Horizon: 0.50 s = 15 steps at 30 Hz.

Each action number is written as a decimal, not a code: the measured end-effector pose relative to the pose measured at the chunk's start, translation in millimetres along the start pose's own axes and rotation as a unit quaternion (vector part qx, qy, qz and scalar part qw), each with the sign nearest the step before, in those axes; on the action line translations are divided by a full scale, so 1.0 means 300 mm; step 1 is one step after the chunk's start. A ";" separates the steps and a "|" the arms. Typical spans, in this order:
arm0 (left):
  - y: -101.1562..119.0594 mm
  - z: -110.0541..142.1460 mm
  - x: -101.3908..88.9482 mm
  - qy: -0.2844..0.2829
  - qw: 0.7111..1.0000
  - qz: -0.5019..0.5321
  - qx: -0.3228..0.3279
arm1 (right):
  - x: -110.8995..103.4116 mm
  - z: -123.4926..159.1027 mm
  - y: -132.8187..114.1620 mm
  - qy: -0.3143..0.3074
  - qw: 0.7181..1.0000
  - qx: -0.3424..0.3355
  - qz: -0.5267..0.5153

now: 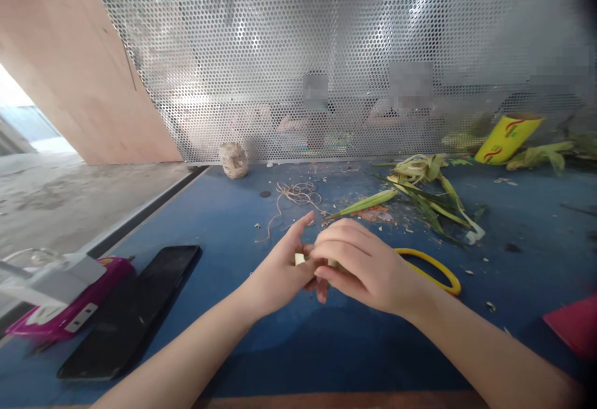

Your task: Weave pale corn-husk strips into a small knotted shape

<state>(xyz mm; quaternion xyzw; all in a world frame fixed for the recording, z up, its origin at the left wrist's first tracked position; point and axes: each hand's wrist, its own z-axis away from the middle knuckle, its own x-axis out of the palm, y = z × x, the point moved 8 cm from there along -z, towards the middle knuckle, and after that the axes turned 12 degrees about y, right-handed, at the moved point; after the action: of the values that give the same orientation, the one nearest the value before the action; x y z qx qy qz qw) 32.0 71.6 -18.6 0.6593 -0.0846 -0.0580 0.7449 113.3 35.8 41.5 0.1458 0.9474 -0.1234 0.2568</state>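
Note:
My left hand [284, 266] and my right hand [359, 263] meet over the middle of the blue table. Between them is a small pale yellowish-white piece [300, 259], mostly hidden by the fingers; its kind cannot be made out. My left fingers are curled about it from below, with the thumb sticking up. Bent over it from the other side, my right fingers and thumb pinch together. Just beyond my right wrist lies a yellow loop [450, 278], partly covered by the hand. Green corn husks [373, 202] and a tangle of thin string [298, 194] lie past the hands.
A black phone [140, 309] lies at left beside a magenta power strip [88, 297] with a white plug. At the back stand a pale roll [233, 160], a tilted yellow tube [508, 138] and a perforated metal screen [280, 42], people behind it. Something red [576, 325] is at right.

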 end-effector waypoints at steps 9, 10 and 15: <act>0.003 -0.013 -0.006 0.002 1.000 0.024 0.002 | -0.019 0.002 -0.010 -0.005 0.998 -0.057 0.000; 0.002 -0.013 -0.007 0.001 0.999 0.033 0.000 | -0.018 0.003 -0.016 -0.013 0.998 -0.065 -0.006; 0.025 -0.008 -0.012 0.014 0.998 0.049 0.022 | -0.034 -0.001 -0.020 -0.001 0.998 -0.061 -0.007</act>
<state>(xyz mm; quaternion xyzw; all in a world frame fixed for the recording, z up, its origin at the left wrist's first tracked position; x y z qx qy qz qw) 28.9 75.6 -11.7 0.6716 -0.1081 -0.0103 0.7329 119.6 28.1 48.1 0.1228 0.9541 -0.0670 0.2649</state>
